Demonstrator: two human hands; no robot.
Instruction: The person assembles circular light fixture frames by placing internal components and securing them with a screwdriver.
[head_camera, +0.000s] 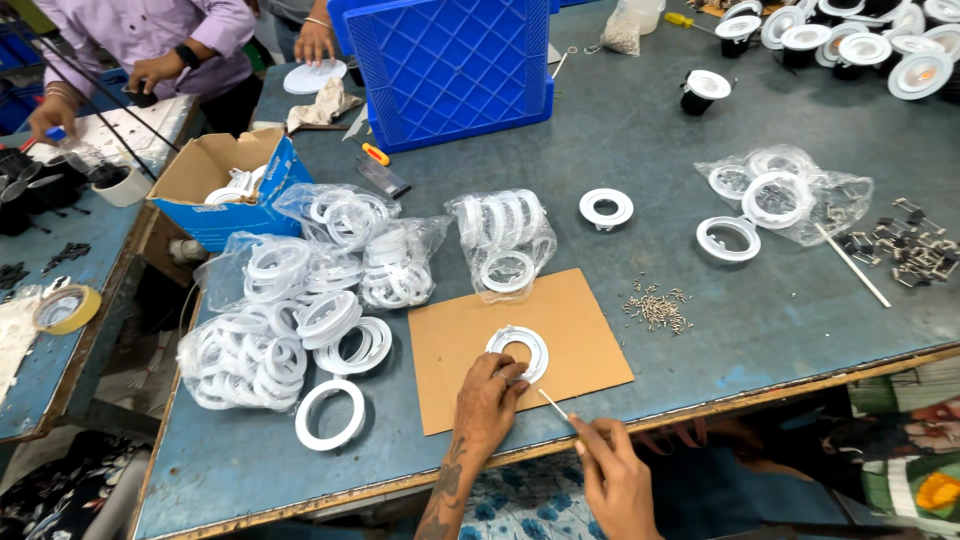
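On the grey bench (700, 330) a white plastic ring (518, 352) lies flat on a brown cardboard sheet (575, 330), near the bench's front edge. The left hand (487, 405) rests on the cardboard just below the ring, its fingers (510, 380) curled together and pressed against the ring's lower rim. The right hand (612, 478) hangs off the bench edge, its fingers pinching a thin pale stick (553, 404) whose tip points up toward the ring and stops just short of it. A small heap of metal pins (657, 306) lies beside the cardboard on the right. To the left, clear bags of white rings (300, 300) are piled, with a loose ring (330, 414) below them. A blue crate (450, 65) stands further back.
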